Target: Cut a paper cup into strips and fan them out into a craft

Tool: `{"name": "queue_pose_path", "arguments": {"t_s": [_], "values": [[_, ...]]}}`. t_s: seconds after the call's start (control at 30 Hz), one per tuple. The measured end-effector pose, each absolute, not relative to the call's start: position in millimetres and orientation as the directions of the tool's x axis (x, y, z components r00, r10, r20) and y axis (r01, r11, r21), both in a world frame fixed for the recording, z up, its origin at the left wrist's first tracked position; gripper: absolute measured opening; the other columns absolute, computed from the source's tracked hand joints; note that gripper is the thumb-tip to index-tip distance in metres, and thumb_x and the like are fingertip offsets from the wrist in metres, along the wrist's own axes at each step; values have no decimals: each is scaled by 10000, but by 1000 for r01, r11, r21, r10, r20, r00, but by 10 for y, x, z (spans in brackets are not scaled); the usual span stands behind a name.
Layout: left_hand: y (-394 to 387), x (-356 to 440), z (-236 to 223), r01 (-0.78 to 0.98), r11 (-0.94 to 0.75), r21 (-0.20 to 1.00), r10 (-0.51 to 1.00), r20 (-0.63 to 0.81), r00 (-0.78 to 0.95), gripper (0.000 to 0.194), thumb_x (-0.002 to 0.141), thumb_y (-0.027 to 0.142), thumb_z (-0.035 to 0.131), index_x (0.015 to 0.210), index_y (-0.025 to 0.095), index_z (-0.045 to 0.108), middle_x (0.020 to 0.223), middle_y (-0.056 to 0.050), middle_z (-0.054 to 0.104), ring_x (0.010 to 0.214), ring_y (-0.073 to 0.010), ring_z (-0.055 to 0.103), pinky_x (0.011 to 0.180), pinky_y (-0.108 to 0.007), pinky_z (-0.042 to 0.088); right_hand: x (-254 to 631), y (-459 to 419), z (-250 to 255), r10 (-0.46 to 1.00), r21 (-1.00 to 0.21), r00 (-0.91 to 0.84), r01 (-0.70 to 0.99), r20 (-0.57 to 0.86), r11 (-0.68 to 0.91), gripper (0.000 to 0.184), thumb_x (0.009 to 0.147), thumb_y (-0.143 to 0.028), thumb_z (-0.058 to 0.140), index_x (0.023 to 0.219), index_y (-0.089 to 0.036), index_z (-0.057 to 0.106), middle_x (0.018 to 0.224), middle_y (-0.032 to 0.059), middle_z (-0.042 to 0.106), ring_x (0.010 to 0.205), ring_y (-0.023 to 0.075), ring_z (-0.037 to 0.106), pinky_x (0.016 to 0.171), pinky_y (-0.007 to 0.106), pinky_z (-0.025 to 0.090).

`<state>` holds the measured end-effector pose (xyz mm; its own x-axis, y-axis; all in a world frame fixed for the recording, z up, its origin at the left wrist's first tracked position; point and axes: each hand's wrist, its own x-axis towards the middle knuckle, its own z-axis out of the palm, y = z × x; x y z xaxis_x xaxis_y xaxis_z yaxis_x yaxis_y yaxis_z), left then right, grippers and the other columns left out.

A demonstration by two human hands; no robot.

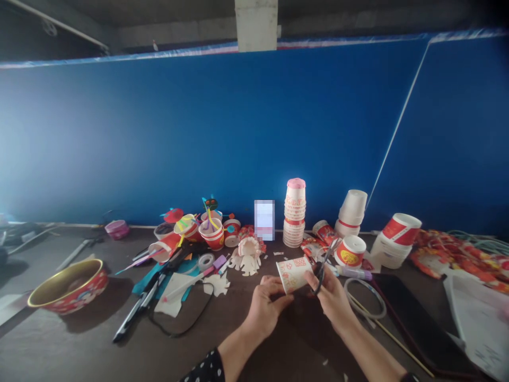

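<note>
My left hand [266, 305] grips a white paper cup [290, 275] with red print, which lies tilted on its side above the table. My right hand [330, 298] is shut on black-handled scissors [320, 276], and their blades reach the cup's right end. The blades and the cup's far side are partly hidden by my fingers. Just beyond my hands stand cut paper shapes [248, 260] shaped like little figures. A white-and-red cup [350, 251] stands to the right of the scissors.
A tall stack of paper cups [294, 212] and decorated cup crafts [210, 233] stand along the blue wall [159, 143]. A red-and-gold bowl [67, 286] sits at left. Tape [205, 261], a glue stick [353, 273], a black pouch [143, 292] and wire [363, 297] lie about.
</note>
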<state>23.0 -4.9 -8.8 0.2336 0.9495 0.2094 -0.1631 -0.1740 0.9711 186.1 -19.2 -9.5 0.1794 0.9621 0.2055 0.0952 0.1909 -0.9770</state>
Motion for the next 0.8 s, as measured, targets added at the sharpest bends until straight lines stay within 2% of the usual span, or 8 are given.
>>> {"name": "queue_pose_path", "arguments": {"t_s": [0.1,0.17,0.3,0.47,0.6,0.67,0.8], "values": [[-54,225,-119,-181,-172,968,940,216,263,110,525,214,774,589,170,696,713,-72,635,791,-222,502,763,-263,370,1862,-203,-80,951,-965,169,84,258,247,307,718,-457,603,811,-207,449,653,-25,503,613,143,499,542,240,427],[-45,229,-153,-211,-151,966,948,202,247,152,578,275,749,637,155,678,674,-49,609,676,-172,492,655,-238,375,1860,-213,-55,947,-959,159,70,281,273,285,741,-452,583,808,-207,453,635,-29,493,592,134,484,537,235,408],[-25,240,-172,-335,-116,935,980,163,116,251,680,391,665,698,150,597,600,2,536,561,-107,449,556,-204,359,1881,-227,-11,953,-963,139,50,268,263,249,768,-431,554,799,-202,460,607,-35,484,558,122,462,530,235,389],[-35,225,-119,-423,-8,906,981,90,174,368,645,384,699,918,162,595,810,-37,601,755,-154,545,667,-227,422,1910,-226,-30,966,-967,76,78,248,243,303,687,-397,651,820,-190,474,678,-23,519,636,141,492,578,241,397],[-45,211,-92,-361,79,929,945,46,324,415,611,345,732,954,139,624,869,-82,641,760,-179,573,659,-241,432,1901,-214,-62,971,-973,71,49,228,225,331,673,-416,661,838,-186,488,692,-21,538,645,146,509,581,245,406],[-47,207,-72,-345,114,932,910,41,412,428,606,334,737,968,131,634,920,-104,650,816,-206,583,709,-265,439,1891,-201,-78,968,-971,88,54,235,231,336,666,-417,668,835,-184,495,689,-17,545,644,149,517,588,251,416],[-59,202,-13,-321,99,942,852,86,516,453,624,319,724,1019,118,632,927,-111,659,887,-244,580,782,-307,435,1869,-169,-125,953,-965,159,79,258,248,358,652,-434,676,839,-187,497,723,4,557,675,167,535,608,270,441]]}}
